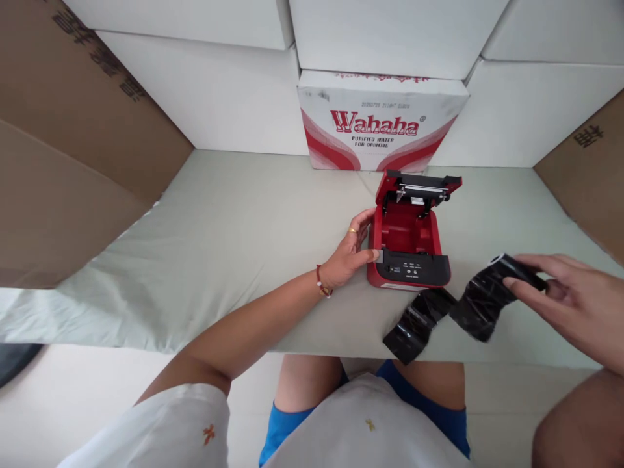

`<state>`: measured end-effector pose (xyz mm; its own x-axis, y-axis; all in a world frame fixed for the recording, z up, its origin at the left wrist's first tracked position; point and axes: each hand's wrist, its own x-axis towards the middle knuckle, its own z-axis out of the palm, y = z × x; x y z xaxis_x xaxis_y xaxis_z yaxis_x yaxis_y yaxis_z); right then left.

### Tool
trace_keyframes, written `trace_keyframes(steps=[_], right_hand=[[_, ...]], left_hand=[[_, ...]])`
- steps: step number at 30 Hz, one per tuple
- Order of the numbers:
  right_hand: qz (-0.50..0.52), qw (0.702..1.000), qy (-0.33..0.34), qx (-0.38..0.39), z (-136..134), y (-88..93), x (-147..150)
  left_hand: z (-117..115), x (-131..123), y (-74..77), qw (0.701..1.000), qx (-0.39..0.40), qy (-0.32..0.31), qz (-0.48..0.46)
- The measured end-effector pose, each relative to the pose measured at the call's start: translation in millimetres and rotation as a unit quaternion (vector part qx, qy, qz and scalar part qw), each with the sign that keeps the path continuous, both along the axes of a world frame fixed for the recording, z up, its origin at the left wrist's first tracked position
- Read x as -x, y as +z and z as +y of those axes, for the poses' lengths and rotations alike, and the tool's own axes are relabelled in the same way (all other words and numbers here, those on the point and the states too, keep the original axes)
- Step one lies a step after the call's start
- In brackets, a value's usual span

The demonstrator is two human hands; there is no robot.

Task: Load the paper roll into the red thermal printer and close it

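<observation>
A red and black printer-like device (407,273) stands on the cloth-covered table with its lid (420,185) raised, showing the red inside. My left hand (351,252) grips the device's left side, thumb on a grey tab at the front corner and fingers along the side wall. In my right hand (560,289), pinched between thumb and fingers, is a roll of black film (511,270). A crumpled length of the film trails from the roll leftward to just in front of the device, its end near the table's front edge.
Behind the device, a white and red water carton (383,123) stands against stacked white boxes (234,97). Brown cardboard (73,149) rises at the left, with more cardboard (592,169) at the right. A pale green cloth (234,221) covers the table.
</observation>
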<state>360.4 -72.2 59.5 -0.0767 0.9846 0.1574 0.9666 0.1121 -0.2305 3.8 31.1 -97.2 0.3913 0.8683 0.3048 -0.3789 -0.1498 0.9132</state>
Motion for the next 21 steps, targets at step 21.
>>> trace_keyframes(steps=[21], right_hand=[[0.214,0.931,0.238,0.175,-17.9,-11.9,52.4]], left_hand=[[-2.7,0.7,3.5,1.0,0.027,0.004,-0.002]])
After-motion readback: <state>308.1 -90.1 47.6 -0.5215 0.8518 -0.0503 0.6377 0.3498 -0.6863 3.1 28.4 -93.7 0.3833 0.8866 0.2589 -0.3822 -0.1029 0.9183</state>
